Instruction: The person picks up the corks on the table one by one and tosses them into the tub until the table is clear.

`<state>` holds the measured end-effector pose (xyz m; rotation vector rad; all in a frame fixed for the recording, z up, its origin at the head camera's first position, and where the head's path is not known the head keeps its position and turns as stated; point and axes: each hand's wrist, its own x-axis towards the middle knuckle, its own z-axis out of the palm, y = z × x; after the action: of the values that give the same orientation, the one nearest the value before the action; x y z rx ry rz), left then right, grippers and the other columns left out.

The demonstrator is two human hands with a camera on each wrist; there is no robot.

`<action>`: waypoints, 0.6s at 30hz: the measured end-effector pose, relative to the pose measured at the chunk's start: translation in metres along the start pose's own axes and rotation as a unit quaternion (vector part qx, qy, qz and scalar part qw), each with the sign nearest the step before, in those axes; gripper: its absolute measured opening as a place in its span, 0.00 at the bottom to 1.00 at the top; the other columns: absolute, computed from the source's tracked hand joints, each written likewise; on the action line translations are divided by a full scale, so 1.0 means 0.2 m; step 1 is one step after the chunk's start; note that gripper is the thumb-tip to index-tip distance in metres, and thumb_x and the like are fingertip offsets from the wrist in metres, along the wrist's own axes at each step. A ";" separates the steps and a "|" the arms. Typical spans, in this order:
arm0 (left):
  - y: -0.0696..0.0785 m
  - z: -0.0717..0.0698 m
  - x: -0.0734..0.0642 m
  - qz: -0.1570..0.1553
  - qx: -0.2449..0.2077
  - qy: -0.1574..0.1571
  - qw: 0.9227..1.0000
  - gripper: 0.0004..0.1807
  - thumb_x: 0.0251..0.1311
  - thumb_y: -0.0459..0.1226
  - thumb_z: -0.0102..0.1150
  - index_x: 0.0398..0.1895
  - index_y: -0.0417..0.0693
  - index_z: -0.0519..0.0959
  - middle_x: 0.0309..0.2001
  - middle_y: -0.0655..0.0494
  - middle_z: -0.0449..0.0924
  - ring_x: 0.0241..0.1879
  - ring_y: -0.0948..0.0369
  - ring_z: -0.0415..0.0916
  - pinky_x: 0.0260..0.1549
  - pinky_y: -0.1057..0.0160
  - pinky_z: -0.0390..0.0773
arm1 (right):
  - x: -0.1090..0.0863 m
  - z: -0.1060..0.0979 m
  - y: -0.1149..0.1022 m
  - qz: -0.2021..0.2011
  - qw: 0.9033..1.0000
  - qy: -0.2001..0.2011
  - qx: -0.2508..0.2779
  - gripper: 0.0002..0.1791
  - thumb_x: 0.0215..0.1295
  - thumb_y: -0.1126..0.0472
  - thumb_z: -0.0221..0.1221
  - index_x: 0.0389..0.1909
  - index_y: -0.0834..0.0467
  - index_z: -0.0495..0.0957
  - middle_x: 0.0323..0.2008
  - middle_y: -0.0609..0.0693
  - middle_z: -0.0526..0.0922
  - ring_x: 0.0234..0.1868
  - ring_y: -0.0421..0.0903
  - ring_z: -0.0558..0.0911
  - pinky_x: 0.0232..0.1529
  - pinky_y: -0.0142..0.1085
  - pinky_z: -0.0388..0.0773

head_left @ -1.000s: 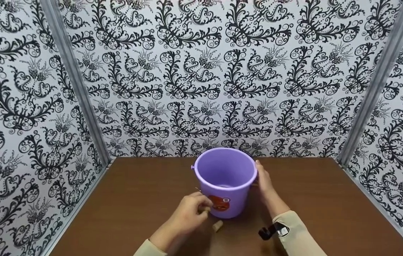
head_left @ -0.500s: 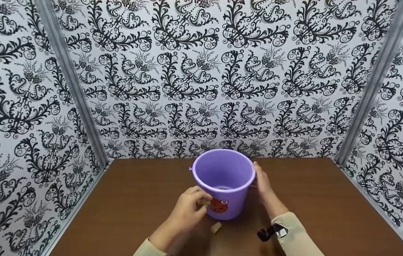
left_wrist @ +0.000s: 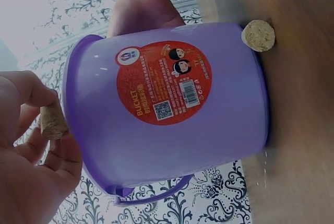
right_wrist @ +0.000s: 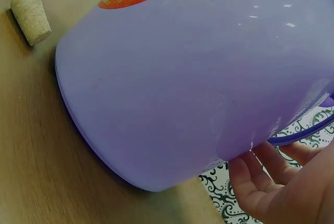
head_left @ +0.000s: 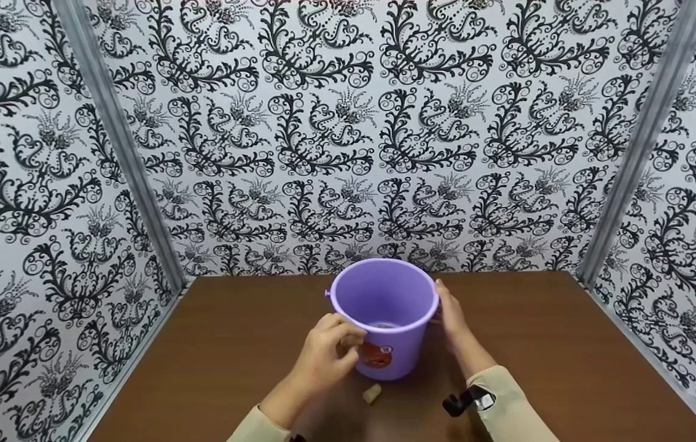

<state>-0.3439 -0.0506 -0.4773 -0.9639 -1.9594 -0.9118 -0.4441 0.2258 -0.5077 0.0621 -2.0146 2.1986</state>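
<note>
A purple bucket (head_left: pixel 406 344) with a round red label (left_wrist: pixel 167 83) stands upright on the brown table. My left hand (head_left: pixel 326 353) is at the bucket's near left rim and pinches a small cork (left_wrist: pixel 52 122) between thumb and fingers, just outside the rim. On the far right side, my right hand (head_left: pixel 455 316) rests its fingers against the bucket wall, close to the handle (right_wrist: pixel 305 130). A second cork (head_left: pixel 371 393) lies on the table in front of the bucket's base. Much of the bucket's floor is hidden by the near wall.
The wooden table (head_left: pixel 231 356) is enclosed by walls (head_left: pixel 348 123) with a black-and-white scroll pattern at the back and both sides. A black strap mount (head_left: pixel 461 402) sticks out from the right wrist over the table.
My left hand has risen with its cork from the bucket's lower side to near the rim. The right hand keeps its place on the bucket, and the loose cork still lies in front.
</note>
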 end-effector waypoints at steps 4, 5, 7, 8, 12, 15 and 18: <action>-0.01 0.00 0.02 0.011 -0.006 0.009 1.000 0.19 0.39 0.22 0.66 0.37 0.46 0.88 0.37 0.58 0.83 0.40 0.62 0.78 0.42 0.67 0.80 | 0.00 0.00 0.00 0.001 1.000 -0.001 0.000 0.35 0.85 0.44 0.39 0.65 0.71 0.77 0.54 0.66 0.87 0.49 0.48 0.87 0.54 0.41 0.81; -0.01 0.00 0.02 0.012 -0.006 0.010 1.000 0.19 0.39 0.21 0.66 0.37 0.46 0.88 0.37 0.58 0.83 0.40 0.62 0.78 0.42 0.68 0.80 | 0.00 0.00 0.00 0.001 1.000 -0.001 0.001 0.35 0.85 0.44 0.39 0.66 0.70 0.77 0.55 0.66 0.87 0.50 0.49 0.86 0.55 0.41 0.80; -0.02 -0.01 0.03 0.012 -0.003 0.008 1.000 0.19 0.39 0.21 0.66 0.37 0.46 0.88 0.38 0.58 0.83 0.40 0.62 0.78 0.42 0.68 0.80 | 0.00 0.00 0.00 0.001 1.000 0.001 0.002 0.35 0.85 0.44 0.39 0.67 0.70 0.76 0.58 0.67 0.86 0.52 0.49 0.86 0.56 0.41 0.80; -0.02 -0.01 0.04 0.012 -0.002 0.007 1.000 0.19 0.39 0.21 0.67 0.37 0.46 0.88 0.38 0.58 0.84 0.41 0.62 0.78 0.42 0.67 0.81 | 0.00 0.00 0.00 0.001 1.000 0.001 0.002 0.35 0.85 0.44 0.39 0.68 0.70 0.75 0.59 0.67 0.85 0.53 0.50 0.86 0.57 0.42 0.80; -0.03 -0.02 0.04 0.005 0.001 0.005 1.000 0.19 0.39 0.21 0.68 0.38 0.46 0.88 0.38 0.59 0.84 0.41 0.62 0.78 0.42 0.66 0.81 | 0.00 0.00 0.00 0.003 1.000 -0.005 0.009 0.36 0.85 0.43 0.38 0.69 0.69 0.75 0.62 0.69 0.83 0.57 0.56 0.85 0.60 0.45 0.79; -0.03 -0.03 0.03 0.003 0.001 0.006 1.000 0.19 0.38 0.21 0.68 0.37 0.45 0.88 0.38 0.59 0.84 0.40 0.62 0.78 0.41 0.66 0.81 | 0.00 -0.01 0.00 0.004 1.000 -0.013 0.004 0.36 0.85 0.43 0.38 0.72 0.68 0.73 0.66 0.70 0.80 0.62 0.58 0.83 0.64 0.46 0.77; -0.03 -0.03 0.03 0.003 0.004 0.009 1.000 0.19 0.38 0.21 0.68 0.37 0.45 0.87 0.38 0.58 0.83 0.40 0.62 0.78 0.41 0.66 0.81 | 0.00 -0.01 0.00 -0.003 1.000 -0.016 -0.010 0.36 0.85 0.44 0.36 0.75 0.68 0.69 0.72 0.69 0.74 0.65 0.55 0.80 0.67 0.43 0.73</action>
<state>-0.3503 -0.0571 -0.4707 -0.9523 -1.9423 -0.9061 -0.4449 0.2282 -0.5076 0.1010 -2.0481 2.1875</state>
